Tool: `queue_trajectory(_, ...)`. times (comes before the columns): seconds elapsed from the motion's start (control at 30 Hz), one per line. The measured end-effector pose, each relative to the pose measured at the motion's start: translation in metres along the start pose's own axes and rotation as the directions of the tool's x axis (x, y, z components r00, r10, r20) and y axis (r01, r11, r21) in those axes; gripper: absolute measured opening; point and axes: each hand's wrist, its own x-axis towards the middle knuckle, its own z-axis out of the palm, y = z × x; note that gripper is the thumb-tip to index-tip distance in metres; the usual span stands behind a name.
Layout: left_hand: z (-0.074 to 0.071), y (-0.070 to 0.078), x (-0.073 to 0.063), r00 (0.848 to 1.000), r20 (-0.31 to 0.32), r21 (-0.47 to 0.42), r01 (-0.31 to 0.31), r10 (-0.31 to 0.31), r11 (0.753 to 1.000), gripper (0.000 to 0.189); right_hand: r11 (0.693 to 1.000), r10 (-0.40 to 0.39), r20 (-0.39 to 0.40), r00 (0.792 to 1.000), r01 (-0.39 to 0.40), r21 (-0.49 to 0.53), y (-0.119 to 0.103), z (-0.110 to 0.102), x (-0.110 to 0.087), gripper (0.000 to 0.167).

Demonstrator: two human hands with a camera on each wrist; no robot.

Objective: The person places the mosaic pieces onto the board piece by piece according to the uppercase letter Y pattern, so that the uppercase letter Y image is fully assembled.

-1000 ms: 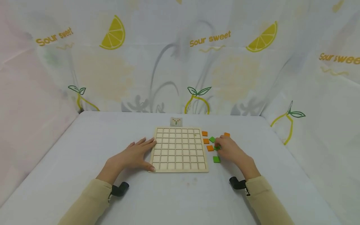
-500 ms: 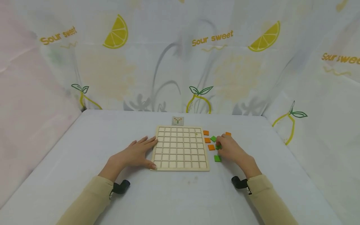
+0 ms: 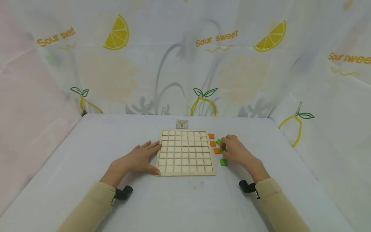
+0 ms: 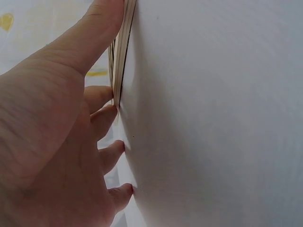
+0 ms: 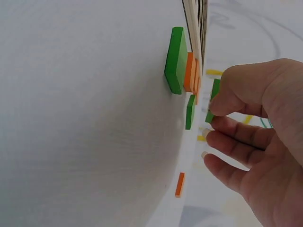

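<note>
A square wooden grid board [image 3: 185, 153] lies on the white table with bare cells. My left hand [image 3: 139, 159] rests at its left edge with spread fingers, thumb by the near corner. Just right of the board, my right hand [image 3: 237, 151] pinches a green square tile [image 5: 215, 92] between thumb and forefinger; the right wrist view shows this tile raised above the table. Below it lie another green tile [image 3: 218, 141] and three orange tiles [image 3: 213, 143] in a column along the board. A third green tile [image 3: 223, 162] lies nearer me.
Behind the board is a small card [image 3: 182, 124] with a printed grid pattern. One more orange tile [image 3: 234, 137] lies beyond the right hand, partly hidden by it. A printed cloth [image 3: 171, 64] stands around the table's back and sides.
The right hand has shifted slightly left toward the board with the green tile in its fingers. The left hand keeps its place on the board's edge.
</note>
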Motion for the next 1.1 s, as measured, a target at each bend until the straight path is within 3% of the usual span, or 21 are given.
queue_trajectory(0.53,-0.001,0.001,-0.003,1.000,-0.005,-0.004,0.004,-0.004,1.000,0.114,0.992,-0.121,-0.055,0.991,0.122,0.019,-0.025,0.003,0.006,0.014)
queue_trajectory(1.1,0.000,-0.002,0.000,1.000,0.012,0.009,0.013,-0.013,1.000,0.114,0.984,-0.179,-0.012,0.984,0.179,-0.007,-0.048,0.011,0.011,0.020)
